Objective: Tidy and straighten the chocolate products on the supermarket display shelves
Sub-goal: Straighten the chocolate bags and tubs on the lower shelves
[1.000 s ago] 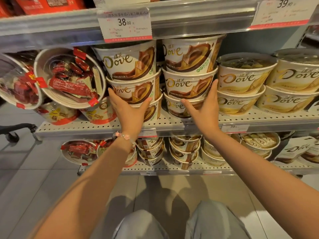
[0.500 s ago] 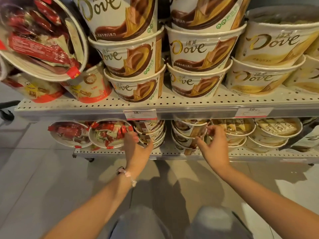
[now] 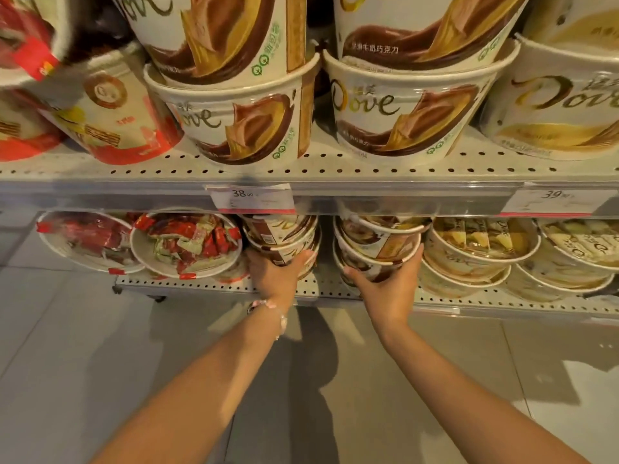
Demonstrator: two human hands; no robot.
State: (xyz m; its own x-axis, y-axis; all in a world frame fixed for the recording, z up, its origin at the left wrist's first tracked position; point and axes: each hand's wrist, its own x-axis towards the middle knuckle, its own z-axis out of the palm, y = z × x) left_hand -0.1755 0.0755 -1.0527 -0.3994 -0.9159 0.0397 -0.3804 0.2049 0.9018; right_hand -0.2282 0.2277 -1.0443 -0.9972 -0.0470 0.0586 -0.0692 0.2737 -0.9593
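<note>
In the head view, two stacks of Dove chocolate tubs are seen on the lower shelf (image 3: 335,291), directly below the 38.00 price tag (image 3: 252,198), which is taken here as the landmark. The left stack of Dove tubs (image 3: 281,234) stands just under the tag and the right stack of Dove tubs (image 3: 378,242) just to the right of it, with a dark gap between them.

Both hands are held well apart, one on each stack. The left hand (image 3: 274,274) is cupped against the lower front of the left stack, thumb and fingers spread around a tub's wall. The right hand (image 3: 385,283) is wrapped round the lower tubs of the right stack, thumb on the side nearer the tag, fingers on the far side. Each stack is therefore nearest its own hand and lies straight ahead of it, further back on the shelf, with its axis roughly upright though leaning a little outward toward the camera.

The printed faces of the lower tubs appear turned partly away from the aisle, though this is hard to confirm under the upper shelf's shadow. It is judged that the coming move turns on that upright axis: each stack is to be rotated about it and pushed back square.

Left of the tag, two clear-lidded bowls of red-wrapped sweets (image 3: 186,244) are tilted forward. Right of it, pale yellow Dove tubs (image 3: 482,244) are stacked.
</note>
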